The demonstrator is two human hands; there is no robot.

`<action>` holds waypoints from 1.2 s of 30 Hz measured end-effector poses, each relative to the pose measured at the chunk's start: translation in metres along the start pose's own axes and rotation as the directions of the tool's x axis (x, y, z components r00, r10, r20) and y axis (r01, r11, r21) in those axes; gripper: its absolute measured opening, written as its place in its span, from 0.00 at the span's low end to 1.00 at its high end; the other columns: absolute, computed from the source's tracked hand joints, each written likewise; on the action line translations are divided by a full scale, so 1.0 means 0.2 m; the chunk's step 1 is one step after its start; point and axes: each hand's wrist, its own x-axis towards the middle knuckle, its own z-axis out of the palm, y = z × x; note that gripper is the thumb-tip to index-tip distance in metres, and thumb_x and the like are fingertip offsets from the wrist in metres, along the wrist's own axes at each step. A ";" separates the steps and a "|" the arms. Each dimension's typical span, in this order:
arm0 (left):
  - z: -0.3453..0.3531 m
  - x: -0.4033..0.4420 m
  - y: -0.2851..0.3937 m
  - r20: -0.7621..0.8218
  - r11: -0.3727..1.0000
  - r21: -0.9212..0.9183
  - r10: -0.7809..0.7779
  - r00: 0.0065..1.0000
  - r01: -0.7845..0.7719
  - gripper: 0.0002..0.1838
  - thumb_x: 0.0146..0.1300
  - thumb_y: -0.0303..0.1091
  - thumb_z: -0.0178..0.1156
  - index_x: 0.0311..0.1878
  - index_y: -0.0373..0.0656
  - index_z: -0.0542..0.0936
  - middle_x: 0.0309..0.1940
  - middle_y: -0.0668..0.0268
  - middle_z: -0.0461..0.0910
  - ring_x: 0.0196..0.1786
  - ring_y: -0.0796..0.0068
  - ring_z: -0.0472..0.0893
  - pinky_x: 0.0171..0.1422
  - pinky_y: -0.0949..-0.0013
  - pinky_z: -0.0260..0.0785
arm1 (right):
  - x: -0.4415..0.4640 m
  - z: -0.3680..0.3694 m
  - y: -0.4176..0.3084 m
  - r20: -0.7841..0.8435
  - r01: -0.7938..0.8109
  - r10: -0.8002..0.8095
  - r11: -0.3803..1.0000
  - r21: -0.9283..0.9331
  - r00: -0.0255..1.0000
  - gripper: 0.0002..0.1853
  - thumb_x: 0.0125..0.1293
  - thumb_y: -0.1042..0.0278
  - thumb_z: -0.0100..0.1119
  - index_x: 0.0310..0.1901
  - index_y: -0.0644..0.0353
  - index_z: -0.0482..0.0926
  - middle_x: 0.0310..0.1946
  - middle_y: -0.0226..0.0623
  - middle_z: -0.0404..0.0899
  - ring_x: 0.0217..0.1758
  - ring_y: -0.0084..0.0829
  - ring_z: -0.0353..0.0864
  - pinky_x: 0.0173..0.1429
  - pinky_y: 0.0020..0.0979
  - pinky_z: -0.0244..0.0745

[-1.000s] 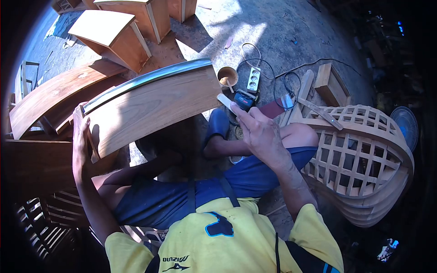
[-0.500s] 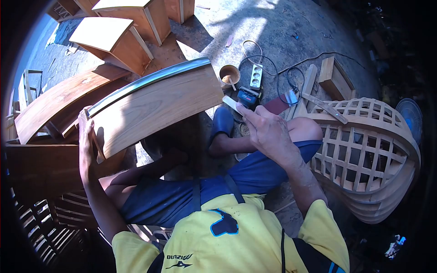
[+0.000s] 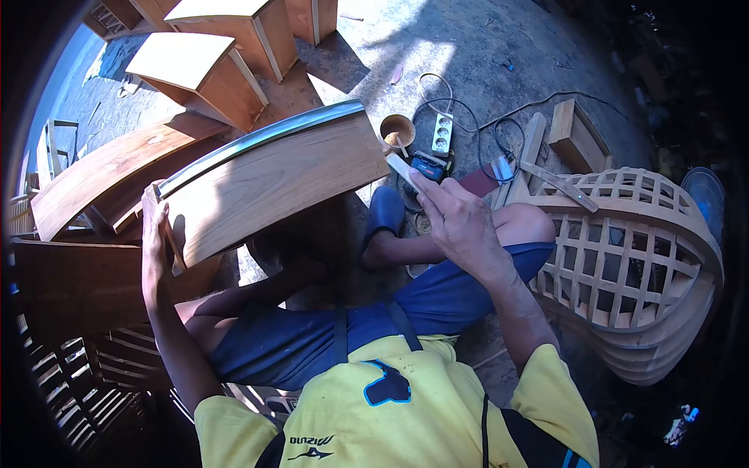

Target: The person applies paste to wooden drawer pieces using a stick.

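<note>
A wooden drawer with a curved front [image 3: 273,179] is propped above my lap, a bluish-silver strip of light along its upper edge. My left hand [image 3: 154,234] grips its left end, fingers along the outer side. My right hand [image 3: 460,222] is closed on a pale flat strip [image 3: 401,167], index finger stretched along it. The strip's tip meets or nearly meets the drawer's right end; exact contact is hard to tell. Just beyond stands a round bowl [image 3: 407,127] with tan paste and a small stick in it.
Beyond the bowl lie a white power strip [image 3: 442,134], a blue power tool [image 3: 427,165] and a reddish-brown sanding belt [image 3: 477,182], with cables around. A slatted wooden frame [image 3: 616,265] stands at right. Curved wooden pieces [image 3: 109,171] and cabinets [image 3: 195,66] are at left.
My right hand and the pale strip have shifted slightly, bringing the tip closer to the drawer's right end. The whole view has moved a little; my left hand keeps its hold.
</note>
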 end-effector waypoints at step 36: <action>0.03 0.02 0.03 0.008 0.998 -0.062 -0.001 1.000 0.001 0.34 0.77 0.53 0.50 0.79 0.44 0.65 0.76 0.60 0.62 0.80 0.67 0.58 0.83 0.58 0.47 | 0.01 -0.03 -0.05 0.195 0.014 -0.002 0.998 -0.063 0.981 0.19 0.76 0.64 0.57 0.66 0.51 0.79 0.32 0.43 0.78 0.34 0.46 0.87 0.38 0.44 0.83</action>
